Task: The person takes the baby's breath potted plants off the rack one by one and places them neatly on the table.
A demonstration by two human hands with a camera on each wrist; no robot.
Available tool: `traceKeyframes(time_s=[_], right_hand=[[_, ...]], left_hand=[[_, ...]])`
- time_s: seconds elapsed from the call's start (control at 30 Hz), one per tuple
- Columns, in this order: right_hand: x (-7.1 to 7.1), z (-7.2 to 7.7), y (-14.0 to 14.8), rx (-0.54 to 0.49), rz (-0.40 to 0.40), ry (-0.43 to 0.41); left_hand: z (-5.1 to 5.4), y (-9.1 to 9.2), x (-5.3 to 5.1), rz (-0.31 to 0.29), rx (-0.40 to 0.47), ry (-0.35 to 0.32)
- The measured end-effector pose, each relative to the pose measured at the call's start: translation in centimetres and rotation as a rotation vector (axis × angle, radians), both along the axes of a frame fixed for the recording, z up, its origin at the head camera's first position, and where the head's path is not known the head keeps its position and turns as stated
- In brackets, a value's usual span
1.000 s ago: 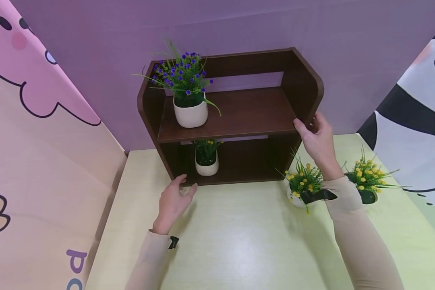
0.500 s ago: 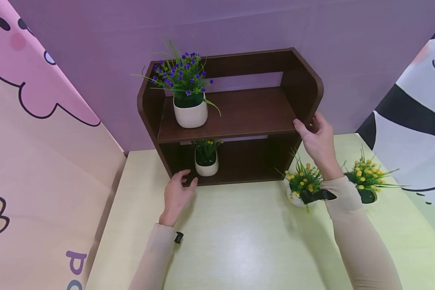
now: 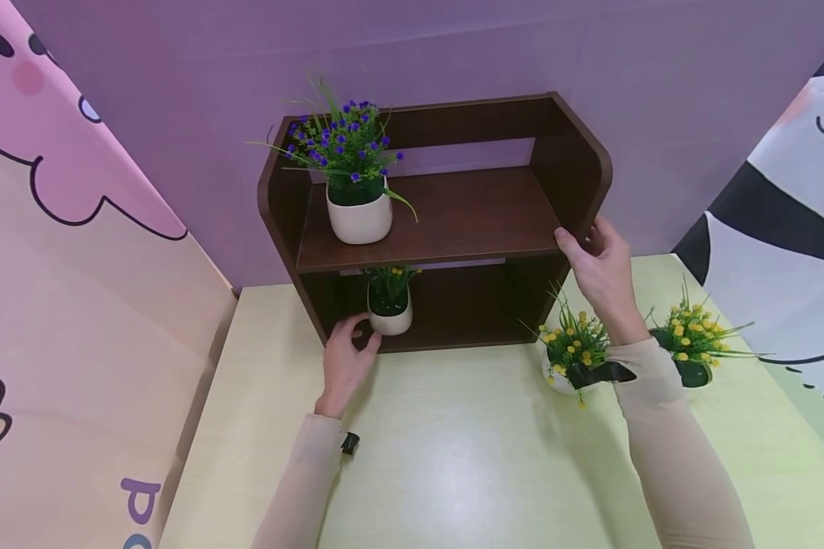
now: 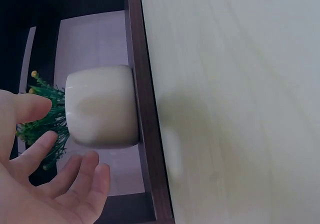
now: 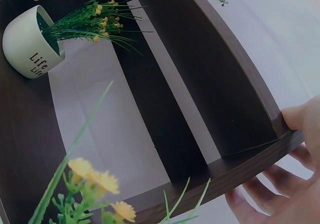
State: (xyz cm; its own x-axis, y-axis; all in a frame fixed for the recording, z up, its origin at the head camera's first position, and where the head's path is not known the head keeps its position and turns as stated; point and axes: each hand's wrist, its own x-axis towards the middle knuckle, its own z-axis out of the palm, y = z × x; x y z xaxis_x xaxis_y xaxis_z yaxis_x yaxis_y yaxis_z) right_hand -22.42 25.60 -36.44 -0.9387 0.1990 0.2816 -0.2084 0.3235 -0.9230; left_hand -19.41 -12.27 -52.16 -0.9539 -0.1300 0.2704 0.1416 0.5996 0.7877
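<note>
At the far left, a smooth printed panel in pink and cream stands beside the pale, faintly grained counter. Next comes the left hand's grip, parted and loosely bent about a yellow-flowered pot; the head view makes fingers and pot seem to meet, yet the left wrist view shows a gap between them. Above, a rounded white pot of purple-blue blooms and thin grassy blades stands on the upper board. The yellow-flowered pot sits upright in the lower compartment, left of its middle and near the front edge: squat, off-white, softly glossy, with bushy green sprigs (only the right wrist view reveals the dark "Life" lettering on its side). Both pots stand in a dark brown shelf with curved side panels and open slots at the back. On its right side the right hand's grip clasps the panel, thumb at the board's front edge, fingers outside. By that wrist, a second yellow-flowered plant and a third one stand on the counter
</note>
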Motion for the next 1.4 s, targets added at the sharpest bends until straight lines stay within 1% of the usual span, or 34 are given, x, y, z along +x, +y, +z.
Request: traceKeyframes(time_s=[0.23, 0.37, 0.57, 0.77, 0.9, 1.0, 1.1, 1.23, 1.4], right_hand=[[0.1, 0.0, 0.0, -0.009, 0.003, 0.001], [0.1, 0.0, 0.0, -0.019, 0.0, -0.003], [0.0, -0.3, 0.0, -0.042, -0.006, 0.018], [-0.1, -0.5, 0.0, -0.069, 0.017, 0.039], [0.0, -0.6, 0.1, -0.071, 0.018, 0.06], [0.0, -0.6, -0.1, -0.056, 0.016, 0.063], [0.1, -0.7, -0.1, -0.051, 0.013, 0.058], [0.1, -0.9, -0.1, -0.049, 0.002, 0.06], [0.1, -1.1, -0.1, -0.035, -0.004, 0.085]], left_hand=[[-0.6, 0.5, -1.1, -0.029, 0.023, 0.0], [-0.9, 0.7, -1.4, -0.044, 0.02, 0.006], [-0.9, 0.9, -1.9, -0.068, 0.084, 0.016], [-1.1, 1.2, -2.5, -0.076, 0.067, 0.019], [-1.3, 1.4, -2.7, -0.081, 0.081, 0.02], [-1.4, 1.3, -2.7, -0.07, 0.102, 0.029], [-1.4, 1.1, -2.8, -0.061, 0.103, 0.036], [-1.3, 1.1, -2.9, -0.064, 0.102, 0.043], [-1.3, 1.1, -2.8, -0.058, 0.131, 0.035]])
